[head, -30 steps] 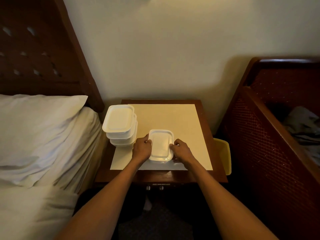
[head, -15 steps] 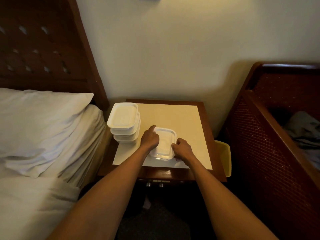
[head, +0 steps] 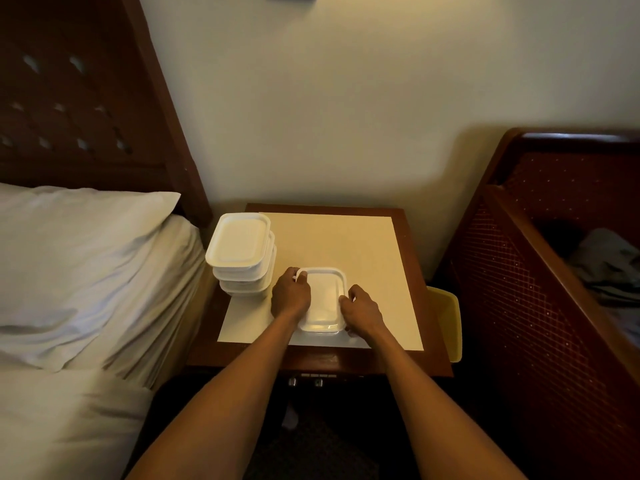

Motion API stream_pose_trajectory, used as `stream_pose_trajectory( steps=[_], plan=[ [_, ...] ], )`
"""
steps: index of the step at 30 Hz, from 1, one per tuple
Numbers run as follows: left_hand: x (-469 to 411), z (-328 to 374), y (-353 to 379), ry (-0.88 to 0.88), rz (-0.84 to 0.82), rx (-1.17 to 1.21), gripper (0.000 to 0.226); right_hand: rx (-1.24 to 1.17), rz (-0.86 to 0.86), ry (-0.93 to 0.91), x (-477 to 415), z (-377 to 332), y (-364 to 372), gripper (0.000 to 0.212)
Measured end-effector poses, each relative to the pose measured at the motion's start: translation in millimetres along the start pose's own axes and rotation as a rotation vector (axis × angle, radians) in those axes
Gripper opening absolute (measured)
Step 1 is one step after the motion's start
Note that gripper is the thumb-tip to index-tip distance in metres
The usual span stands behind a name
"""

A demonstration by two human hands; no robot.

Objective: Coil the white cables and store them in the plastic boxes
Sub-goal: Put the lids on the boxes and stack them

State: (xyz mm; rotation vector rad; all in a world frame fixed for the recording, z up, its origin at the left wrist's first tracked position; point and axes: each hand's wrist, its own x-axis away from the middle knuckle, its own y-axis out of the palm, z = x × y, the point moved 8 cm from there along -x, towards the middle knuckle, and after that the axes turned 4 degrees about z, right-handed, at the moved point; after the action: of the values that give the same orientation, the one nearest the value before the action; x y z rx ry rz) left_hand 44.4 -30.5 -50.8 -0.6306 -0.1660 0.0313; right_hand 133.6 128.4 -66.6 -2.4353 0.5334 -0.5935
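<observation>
Progress is judged to be far advanced. Near the front edge of the tabletop [head: 346, 237] a lidded box [head: 323, 301] is set, with its lid on, and it is held from both sides. The left hand [head: 290, 295] is laid against the left rim, with the fingers curled round the far left corner and the thumb resting on the lid, so its grip is closed on the box. The right hand [head: 363, 311] is curled against the right rim towards the near corner. Its grip is likewise taken to be closed on the box, though the fingertips are partly hidden. Whether the lid is being pressed down or eased off cannot be told.

At the rear left of the tabletop a stack of boxes [head: 239, 244] is seen, three high, each with its lid on, near the held box but apart from it. No white cable is to be seen on the tabletop or on the bed [head: 86, 410]. It is therefore supposed that the coiling is finished and the cables are stored inside, although no contents can be made out through the lids.

What is left, on this reading, is little: the lid of the held box is to be seated all round, and the box is probably to be placed with the stack.
</observation>
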Motion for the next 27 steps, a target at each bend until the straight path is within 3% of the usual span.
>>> stream_pose_trajectory(
  steps=[5,11,16,19,22,27],
  plan=[
    [18,7,1,-0.097,-0.211,-0.013,0.051,0.014,-0.050,0.041,7,-2,-11,0.019],
    [37,76,-30,0.012,-0.328,0.015,0.054,0.041,0.172,-0.032,15,-52,-66,0.036],
    [19,135,-101,0.196,-0.235,0.050,0.048,-0.165,0.241,-0.168,31,-128,-91,0.032],
    [-7,134,-146,0.206,-0.123,0.067,0.044,-0.334,0.178,-0.222,37,-174,-71,0.031],
    [-29,118,-186,0.216,-0.001,-0.062,0.038,-0.437,0.031,-0.200,37,-206,-29,0.035],
    [-52,80,-208,0.183,0.055,-0.104,0.032,-0.408,-0.086,-0.163,25,-224,25,0.038]
  ],
)
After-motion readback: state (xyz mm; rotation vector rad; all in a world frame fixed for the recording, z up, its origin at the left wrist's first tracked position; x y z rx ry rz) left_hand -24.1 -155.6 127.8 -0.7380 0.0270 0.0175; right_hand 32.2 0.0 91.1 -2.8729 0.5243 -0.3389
